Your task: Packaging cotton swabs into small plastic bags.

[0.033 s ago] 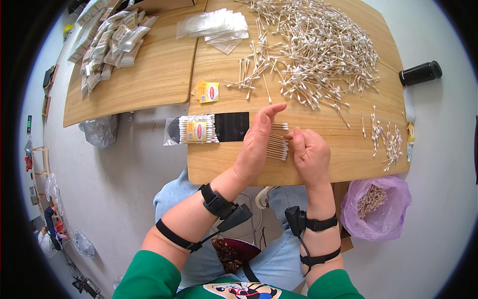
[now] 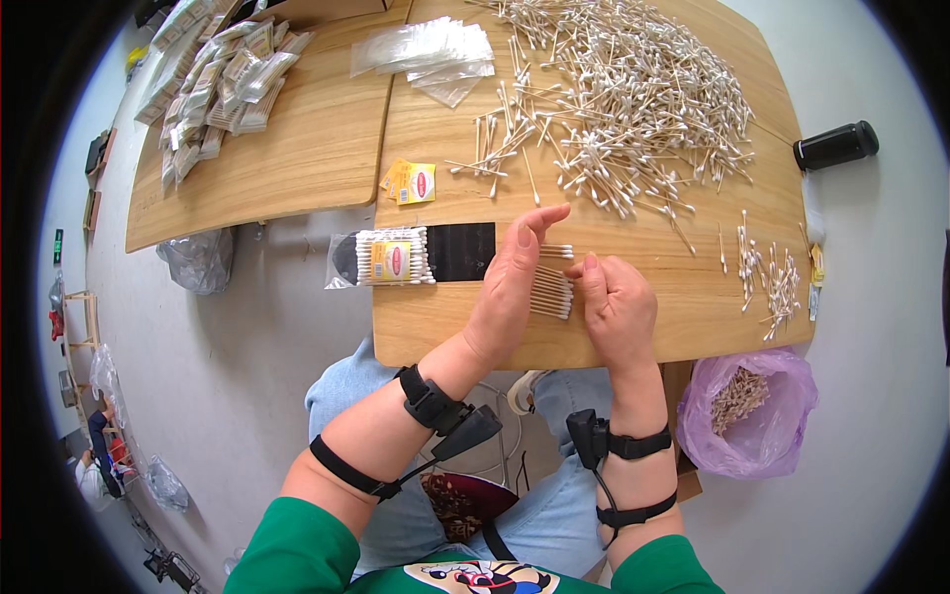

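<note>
My left hand (image 2: 510, 282) stands on its edge on the table, fingers stretched out, its palm side against a row of cotton swabs (image 2: 550, 293). The swabs lie side by side, their white tips toward my right hand (image 2: 618, 305). That hand is closed, thumb and forefinger pinched at the end of one swab beside the row. Left of my left hand is a black strip (image 2: 463, 252). At its left end lies a clear bag filled with swabs and a yellow label card (image 2: 391, 261); the bag's open end hangs past the table edge.
A large heap of loose swabs (image 2: 643, 99) covers the far right of the table (image 2: 683, 332). Empty clear bags (image 2: 435, 54) and yellow cards (image 2: 416, 184) lie behind. Filled packs (image 2: 223, 84) are piled far left. A black bottle (image 2: 836, 147) and purple bag (image 2: 752, 426) are at right.
</note>
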A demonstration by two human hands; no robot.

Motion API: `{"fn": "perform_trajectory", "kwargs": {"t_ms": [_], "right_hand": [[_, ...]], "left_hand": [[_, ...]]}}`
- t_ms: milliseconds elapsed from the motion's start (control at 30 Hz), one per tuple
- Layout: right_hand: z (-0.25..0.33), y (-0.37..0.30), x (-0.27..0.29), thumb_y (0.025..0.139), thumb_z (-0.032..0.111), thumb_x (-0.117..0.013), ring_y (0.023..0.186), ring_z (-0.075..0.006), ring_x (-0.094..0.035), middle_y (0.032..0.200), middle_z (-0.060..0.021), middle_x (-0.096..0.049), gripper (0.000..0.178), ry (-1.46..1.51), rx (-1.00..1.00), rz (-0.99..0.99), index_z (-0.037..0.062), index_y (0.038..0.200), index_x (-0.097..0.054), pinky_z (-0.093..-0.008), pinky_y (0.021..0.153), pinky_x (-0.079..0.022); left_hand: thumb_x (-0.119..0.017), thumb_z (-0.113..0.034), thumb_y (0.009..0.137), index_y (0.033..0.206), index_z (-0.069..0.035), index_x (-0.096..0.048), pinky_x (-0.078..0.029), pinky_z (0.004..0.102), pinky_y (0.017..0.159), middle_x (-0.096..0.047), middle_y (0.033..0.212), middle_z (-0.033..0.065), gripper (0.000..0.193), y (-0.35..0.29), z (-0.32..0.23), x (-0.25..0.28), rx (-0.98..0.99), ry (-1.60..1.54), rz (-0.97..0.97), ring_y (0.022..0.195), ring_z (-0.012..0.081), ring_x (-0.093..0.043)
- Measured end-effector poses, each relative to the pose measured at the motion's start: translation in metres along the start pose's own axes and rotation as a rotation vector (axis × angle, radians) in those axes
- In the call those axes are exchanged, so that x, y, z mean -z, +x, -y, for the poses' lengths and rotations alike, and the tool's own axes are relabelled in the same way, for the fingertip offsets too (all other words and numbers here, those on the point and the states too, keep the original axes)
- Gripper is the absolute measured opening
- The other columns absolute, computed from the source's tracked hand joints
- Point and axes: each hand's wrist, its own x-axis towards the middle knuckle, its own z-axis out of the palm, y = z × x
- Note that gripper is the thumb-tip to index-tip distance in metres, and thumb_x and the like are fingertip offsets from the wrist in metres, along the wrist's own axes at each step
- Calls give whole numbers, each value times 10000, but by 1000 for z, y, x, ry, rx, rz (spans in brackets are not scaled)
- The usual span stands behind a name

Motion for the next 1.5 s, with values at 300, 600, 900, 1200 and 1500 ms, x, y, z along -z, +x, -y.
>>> {"fn": "perform_trajectory", "kwargs": {"t_ms": [300,600,900,1200,1500], "right_hand": [[5,2,-1,1011,234,-586,665,-305,-627,728,-111,-631,277,4,-39,-40,67,864,-751,-402,609,-485],[1,10,-3,992,204,-607,799,-296,-658,835,-116,-700,254,34,121,-10,57,853,-761,-392,693,-514],[-12,23,7,958,158,-632,878,-300,-672,1003,-106,-741,197,32,34,-16,19,896,-757,-378,778,-544],[22,-33,-1,855,185,-719,1438,-350,-385,1500,-186,-466,689,-377,208,269,-25,1454,-452,-525,1185,-283],[11,-29,-12,960,294,-603,1486,-276,-342,1591,-112,-397,639,-590,231,300,45,1518,-416,-537,1232,-172]], "left_hand": [[-231,-428,1116,1427,9,-395,-104,378,1264,-410,1518,164,561,0,1,1,-3,0,3,1499,234,-256],[-244,-424,1116,1425,2,-406,-127,376,1258,-427,1509,160,551,-2,0,1,-14,-1,-11,1484,230,-292],[-278,-394,1118,1413,-14,-440,-165,378,1249,-468,1484,148,508,-2,2,-2,-13,-78,-42,1461,228,-339],[-286,-432,1113,1401,-6,-445,-180,393,1244,-476,1467,163,539,-2,5,0,15,-132,-58,1449,236,-348],[-384,-270,1111,1422,4,-456,-287,409,1202,-520,1452,117,421,-8,-29,22,90,331,17,1411,233,-415]]}}
